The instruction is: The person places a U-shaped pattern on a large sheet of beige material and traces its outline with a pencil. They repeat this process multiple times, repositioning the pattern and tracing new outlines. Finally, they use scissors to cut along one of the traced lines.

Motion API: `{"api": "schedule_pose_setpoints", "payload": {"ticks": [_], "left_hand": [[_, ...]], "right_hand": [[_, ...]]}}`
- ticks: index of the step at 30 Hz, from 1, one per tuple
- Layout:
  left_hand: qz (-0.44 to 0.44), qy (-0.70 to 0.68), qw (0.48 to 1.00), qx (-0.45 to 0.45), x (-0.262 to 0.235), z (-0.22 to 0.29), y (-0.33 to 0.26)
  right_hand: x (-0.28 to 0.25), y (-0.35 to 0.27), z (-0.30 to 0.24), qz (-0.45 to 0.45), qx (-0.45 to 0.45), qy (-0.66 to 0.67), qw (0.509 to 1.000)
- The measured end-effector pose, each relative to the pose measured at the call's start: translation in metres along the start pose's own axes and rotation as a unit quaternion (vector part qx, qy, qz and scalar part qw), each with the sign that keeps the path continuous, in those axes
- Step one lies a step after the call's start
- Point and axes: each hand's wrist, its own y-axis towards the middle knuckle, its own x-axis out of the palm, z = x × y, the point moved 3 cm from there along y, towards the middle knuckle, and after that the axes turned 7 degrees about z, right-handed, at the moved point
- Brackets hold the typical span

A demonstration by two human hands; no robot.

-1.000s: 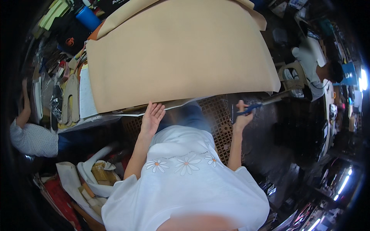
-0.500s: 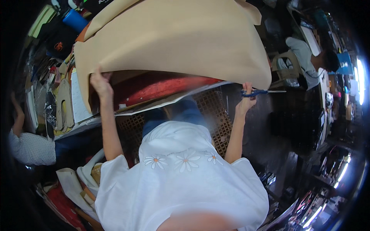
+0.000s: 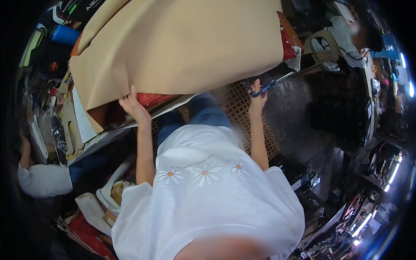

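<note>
A large, smooth tan sheet (image 3: 199, 47), leather-like and flexible, drapes over the table, and its near edge hangs over the front. My left hand (image 3: 136, 107) pinches that near edge, left of the middle, with the fingertips on top of the sheet. Under the lifted part a red surface (image 3: 156, 99) shows. My right hand (image 3: 257, 103) is off the sheet, just beyond its near right edge. It holds scissors (image 3: 263, 89) by their blue handles, the blades pointing right and away from me.
White papers (image 3: 82, 117) and cut tan pieces (image 3: 70, 123) lie at the table's left. A brown lattice panel (image 3: 238, 102) is below the front edge. One person (image 3: 43, 178) is at the left, another (image 3: 346, 37) at the far right beside a chair (image 3: 323, 45).
My right hand has let go of the sheet's right corner and moved left with the scissors. My left hand has shifted right along the edge. The sheet has slid left, baring red at its right.
</note>
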Motion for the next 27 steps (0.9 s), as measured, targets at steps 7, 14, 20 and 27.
{"api": "schedule_pose_setpoints", "payload": {"ticks": [7, 14, 20, 27], "left_hand": [[-0.259, 0.028, 0.804, -0.535, 0.026, -0.023, -0.154], [-0.336, 0.029, 0.822, -0.460, 0.127, -0.089, -0.175], [-0.320, -0.043, 0.761, -0.563, 0.145, -0.052, -0.214], [-0.300, 0.029, 0.779, -0.550, 0.151, -0.030, -0.222]], "right_hand": [[-0.048, -0.059, -0.015, -0.110, 0.096, -0.168, 0.975], [-0.111, -0.118, -0.052, -0.364, 0.169, -0.312, 0.861], [-0.128, -0.165, -0.070, -0.378, 0.226, -0.388, 0.810], [-0.083, -0.142, -0.070, -0.289, 0.179, -0.301, 0.891]]}}
